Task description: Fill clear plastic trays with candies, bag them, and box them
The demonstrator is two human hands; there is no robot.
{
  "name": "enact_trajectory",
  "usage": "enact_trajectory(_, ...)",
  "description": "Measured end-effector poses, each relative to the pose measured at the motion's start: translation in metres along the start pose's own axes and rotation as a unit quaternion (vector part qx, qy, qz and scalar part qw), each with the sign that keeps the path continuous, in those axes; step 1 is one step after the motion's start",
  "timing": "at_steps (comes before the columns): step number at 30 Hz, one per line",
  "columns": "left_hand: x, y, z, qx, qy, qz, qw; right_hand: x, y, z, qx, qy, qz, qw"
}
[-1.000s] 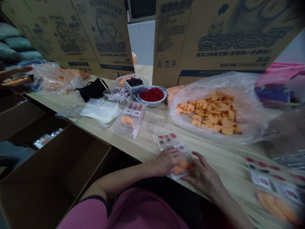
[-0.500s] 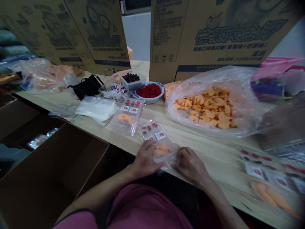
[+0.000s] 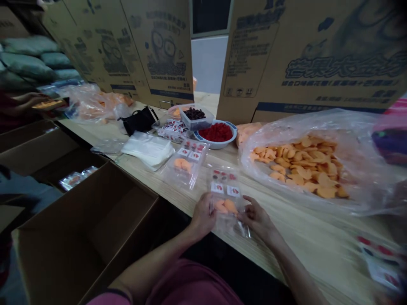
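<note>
A clear plastic packet (image 3: 225,194) lies at the table's front edge between my hands. Through its film show red and dark pieces at the top, two white printed sachets below them, and orange pieces at the bottom. My left hand (image 3: 202,215) is closed on the packet's left side. Opposite, my right hand (image 3: 258,220) pinches its lower right edge, thumb and fingers on the loose film. A similar filled packet (image 3: 187,163) lies to the left, apart from my hands.
An open bag of orange pieces (image 3: 305,165) spreads on the right. Behind stand a blue bowl of red pieces (image 3: 216,133), a tub of dark pieces (image 3: 196,116) and tall cartons (image 3: 152,55). An open cardboard box (image 3: 79,228) is below left; a person's hand (image 3: 30,99) shows far left.
The view has swung left, so the scene sits further right. The packet now lies straighter, and my right hand has shifted from its bottom corner to its right edge.
</note>
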State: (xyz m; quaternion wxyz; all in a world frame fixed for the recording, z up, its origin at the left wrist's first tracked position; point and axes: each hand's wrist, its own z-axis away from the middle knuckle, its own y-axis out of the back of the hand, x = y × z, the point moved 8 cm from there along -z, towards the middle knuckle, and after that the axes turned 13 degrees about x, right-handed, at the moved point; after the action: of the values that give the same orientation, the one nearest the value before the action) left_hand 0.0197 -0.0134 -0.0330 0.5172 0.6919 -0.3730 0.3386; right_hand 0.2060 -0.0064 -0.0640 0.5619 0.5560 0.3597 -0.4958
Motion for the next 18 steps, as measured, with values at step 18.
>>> enact_trajectory(18, -0.057, 0.196, -0.22, 0.082, 0.034, -0.488, 0.868, -0.015, -0.015, -0.033, 0.114, 0.118, 0.062, 0.984)
